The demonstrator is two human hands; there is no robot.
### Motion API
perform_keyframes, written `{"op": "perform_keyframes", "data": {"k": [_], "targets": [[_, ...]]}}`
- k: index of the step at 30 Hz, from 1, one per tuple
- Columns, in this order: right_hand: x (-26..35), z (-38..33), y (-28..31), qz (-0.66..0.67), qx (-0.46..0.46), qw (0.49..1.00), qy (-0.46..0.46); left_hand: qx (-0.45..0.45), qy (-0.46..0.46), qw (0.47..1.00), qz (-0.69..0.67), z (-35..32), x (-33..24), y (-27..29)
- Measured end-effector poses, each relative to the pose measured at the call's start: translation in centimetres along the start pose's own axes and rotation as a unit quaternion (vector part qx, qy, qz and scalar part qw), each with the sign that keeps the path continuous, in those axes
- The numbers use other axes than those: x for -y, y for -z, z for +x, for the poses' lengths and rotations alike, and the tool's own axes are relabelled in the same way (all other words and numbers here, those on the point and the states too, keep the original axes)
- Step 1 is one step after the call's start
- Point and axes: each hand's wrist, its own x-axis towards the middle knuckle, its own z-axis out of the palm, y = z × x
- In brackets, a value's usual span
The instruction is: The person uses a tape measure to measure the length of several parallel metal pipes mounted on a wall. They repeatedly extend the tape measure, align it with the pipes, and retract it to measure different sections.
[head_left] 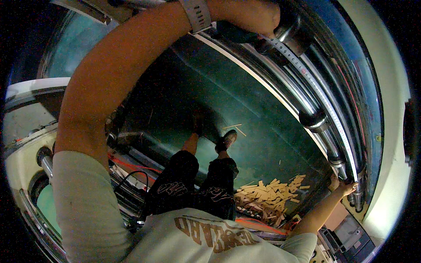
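A white tape measure (326, 103) runs in a long line along the metal shafts of a machine, from the top middle down to the lower right. At its far end my left hand (258, 19) is closed on it; a grey-strapped watch is on that wrist, and most of the fingers are turned away. My right hand (349, 188) pinches the tape at its lower end, close against the shaft ends. Beside the tape lies a shiny metal shaft (302, 94) with a thick collar (313, 122) around it.
A green floor (258, 114) lies below, with a heap of thin wooden strips (267, 193) on it. More rollers and red cables (125, 164) are at the lower left. A pale machine side panel (394, 131) borders the right.
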Motion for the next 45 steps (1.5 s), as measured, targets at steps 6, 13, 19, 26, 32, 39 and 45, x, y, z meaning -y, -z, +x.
{"op": "perform_keyframes", "data": {"k": [6, 13, 19, 26, 32, 39, 45], "targets": [[-4.7, 0.4, -0.1, 0.348, -0.073, 0.934, -0.017, 0.000, -0.017, 0.999, -0.029, -0.3, 1.1, 0.4], [-0.8, -0.2, -2.0, 0.471, -0.144, 0.870, -0.019, 0.010, 0.024, 0.999, -0.029, -0.2, -0.3, 0.2], [-3.2, -0.8, 0.5, 0.403, -0.178, 0.897, 0.026, -0.021, -0.085, 0.993, 0.078, 3.0, 3.7, -1.9], [5.6, -0.9, 9.5, 0.738, -0.069, 0.573, -0.350, -0.136, -0.137, 0.973, 0.124, 2.1, 2.6, -3.1], [-1.1, -1.7, 5.8, 0.634, -0.098, 0.727, -0.244, -0.226, -0.103, 0.957, 0.147, 1.1, 0.8, -5.0], [4.4, -1.0, 9.0, 0.763, -0.094, 0.548, -0.329, -0.240, -0.098, 0.946, 0.192, 1.5, 0.2, -5.7], [3.2, -1.2, 8.5, 0.750, -0.098, 0.568, -0.325, -0.245, -0.100, 0.944, 0.197, 1.8, 0.3, -5.8]]}}
